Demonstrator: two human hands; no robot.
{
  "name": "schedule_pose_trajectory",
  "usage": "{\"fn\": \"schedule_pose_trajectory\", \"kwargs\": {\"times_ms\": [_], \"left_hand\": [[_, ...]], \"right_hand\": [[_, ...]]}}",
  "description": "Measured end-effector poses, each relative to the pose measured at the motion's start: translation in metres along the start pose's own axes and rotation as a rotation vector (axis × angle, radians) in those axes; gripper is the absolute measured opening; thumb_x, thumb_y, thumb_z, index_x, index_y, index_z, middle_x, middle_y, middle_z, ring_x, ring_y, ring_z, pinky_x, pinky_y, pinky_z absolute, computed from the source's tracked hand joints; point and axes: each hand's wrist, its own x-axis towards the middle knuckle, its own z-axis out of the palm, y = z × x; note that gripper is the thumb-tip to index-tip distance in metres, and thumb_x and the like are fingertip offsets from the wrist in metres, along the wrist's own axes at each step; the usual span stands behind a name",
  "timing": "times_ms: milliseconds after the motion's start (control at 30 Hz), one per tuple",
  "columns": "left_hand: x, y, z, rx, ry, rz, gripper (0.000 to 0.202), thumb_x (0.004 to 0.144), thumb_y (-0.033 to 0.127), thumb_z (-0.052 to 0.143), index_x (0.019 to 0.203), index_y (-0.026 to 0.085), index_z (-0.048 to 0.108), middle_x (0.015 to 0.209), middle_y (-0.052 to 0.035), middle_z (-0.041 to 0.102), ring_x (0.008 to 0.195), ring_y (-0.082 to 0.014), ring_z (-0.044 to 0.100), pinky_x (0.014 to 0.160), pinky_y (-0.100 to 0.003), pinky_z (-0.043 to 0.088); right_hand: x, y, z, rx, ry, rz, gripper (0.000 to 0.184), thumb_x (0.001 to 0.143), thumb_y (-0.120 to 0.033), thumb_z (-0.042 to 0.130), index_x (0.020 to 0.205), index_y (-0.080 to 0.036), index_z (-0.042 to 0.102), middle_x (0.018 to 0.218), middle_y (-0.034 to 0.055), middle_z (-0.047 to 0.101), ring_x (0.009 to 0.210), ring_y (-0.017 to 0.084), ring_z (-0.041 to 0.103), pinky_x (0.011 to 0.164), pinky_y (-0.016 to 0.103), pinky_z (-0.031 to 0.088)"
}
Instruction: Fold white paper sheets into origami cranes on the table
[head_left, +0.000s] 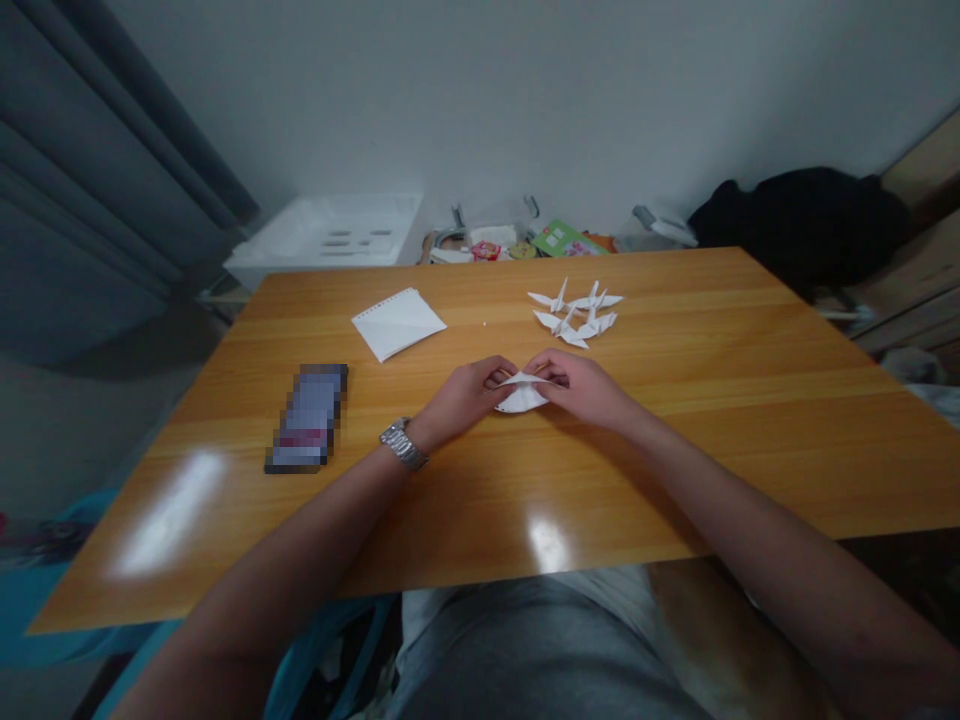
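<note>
A partly folded piece of white paper (520, 394) lies on the wooden table (720, 400) in front of me, and both hands pinch it. My left hand (465, 395), with a metal watch on its wrist, grips the paper's left side with closed fingers. My right hand (581, 385) grips the right side, fingers pressed together on the fold. Just beyond my hands sit several finished white paper cranes (576, 312). A small stack of white notepad sheets (398, 322) rests further left.
A dark phone (308, 418) lies flat on the table to the left of my left arm. Behind the table stand a white plastic bin (330, 238), assorted small clutter (517, 243) and a black bag (802, 220). A grey curtain (90, 180) hangs at left.
</note>
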Motion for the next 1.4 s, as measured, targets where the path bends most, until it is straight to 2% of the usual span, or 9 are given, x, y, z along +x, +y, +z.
{"fn": "schedule_pose_trajectory", "kwargs": {"times_ms": [100,333,433,533,700,967,1133,1267,1400], "left_hand": [[-0.003,-0.003,0.0,-0.145,-0.013,-0.005,0.028,0.094,0.024,0.062,0.122,0.02,0.059,0.108,-0.0062,0.071,0.092,-0.015,0.069,0.078,-0.026,0.055],[-0.008,-0.003,-0.002,-0.152,0.016,0.047,0.015,0.092,0.019,0.062,0.107,0.017,0.065,0.106,-0.0058,0.071,0.093,-0.0139,0.067,0.085,-0.027,0.055],[-0.011,0.002,-0.003,-0.178,0.029,0.014,0.018,0.09,0.024,0.066,0.106,0.016,0.067,0.106,-0.0066,0.072,0.093,-0.0145,0.068,0.085,-0.027,0.055],[-0.015,0.009,-0.004,-0.187,0.019,-0.028,0.027,0.087,0.033,0.073,0.106,0.014,0.068,0.105,-0.0076,0.073,0.092,-0.0162,0.069,0.083,-0.027,0.056],[-0.021,0.012,-0.002,-0.146,0.074,-0.027,0.031,0.094,0.044,0.065,0.102,0.015,0.069,0.101,-0.0074,0.073,0.09,-0.0169,0.069,0.082,-0.028,0.056],[-0.023,0.011,0.008,-0.228,0.076,-0.059,0.034,0.094,0.046,0.065,0.11,0.016,0.066,0.108,-0.0083,0.072,0.095,-0.0182,0.069,0.085,-0.029,0.056],[-0.024,0.019,0.005,-0.147,0.071,-0.023,0.035,0.099,0.047,0.056,0.102,0.015,0.069,0.102,-0.0084,0.073,0.093,-0.0176,0.067,0.084,-0.029,0.054],[-0.024,0.014,0.008,-0.067,0.042,-0.025,0.027,0.098,0.042,0.059,0.095,0.017,0.069,0.095,-0.006,0.072,0.088,-0.016,0.066,0.081,-0.027,0.053],[-0.025,0.007,0.015,-0.196,0.049,-0.033,0.025,0.095,0.04,0.064,0.107,0.019,0.06,0.096,-0.0047,0.071,0.087,-0.0149,0.068,0.078,-0.026,0.056]], "right_hand": [[-0.002,0.003,-0.001,0.073,-0.017,-0.019,0.019,0.085,-0.02,0.063,0.104,-0.02,0.064,0.1,0.006,0.072,0.091,0.02,0.07,0.083,0.035,0.054],[-0.005,0.002,0.002,0.095,0.015,-0.057,0.01,0.084,-0.024,0.065,0.094,-0.02,0.066,0.094,0.0042,0.072,0.089,0.019,0.068,0.083,0.034,0.052],[-0.008,0.003,0.002,0.127,0.021,-0.038,0.012,0.082,-0.022,0.067,0.094,-0.02,0.067,0.095,0.004,0.072,0.087,0.019,0.067,0.083,0.034,0.052],[-0.012,0.004,0.002,0.156,-0.02,-0.013,0.019,0.082,-0.029,0.074,0.097,-0.02,0.067,0.096,0.0044,0.072,0.087,0.019,0.068,0.082,0.034,0.052],[-0.016,-0.001,0.001,0.11,-0.043,-0.003,0.025,0.085,-0.04,0.074,0.1,-0.02,0.068,0.096,0.0046,0.073,0.087,0.02,0.067,0.08,0.033,0.051],[-0.017,-0.004,0.004,0.062,0.031,-0.009,0.019,0.089,-0.036,0.068,0.1,-0.021,0.066,0.099,0.0055,0.072,0.09,0.021,0.068,0.084,0.036,0.053],[-0.018,-0.001,0.004,0.049,0.069,0.01,0.021,0.087,-0.029,0.069,0.106,-0.022,0.064,0.105,0.0068,0.073,0.095,0.022,0.07,0.086,0.038,0.054],[-0.021,-0.005,0.003,-0.067,0.021,0.016,0.022,0.087,-0.025,0.068,0.109,-0.023,0.066,0.103,0.0059,0.075,0.094,0.022,0.071,0.084,0.036,0.054],[-0.023,-0.011,0.003,-0.122,-0.034,0.002,0.019,0.088,-0.025,0.067,0.108,-0.023,0.067,0.104,0.0053,0.076,0.095,0.022,0.071,0.082,0.034,0.053]]}}
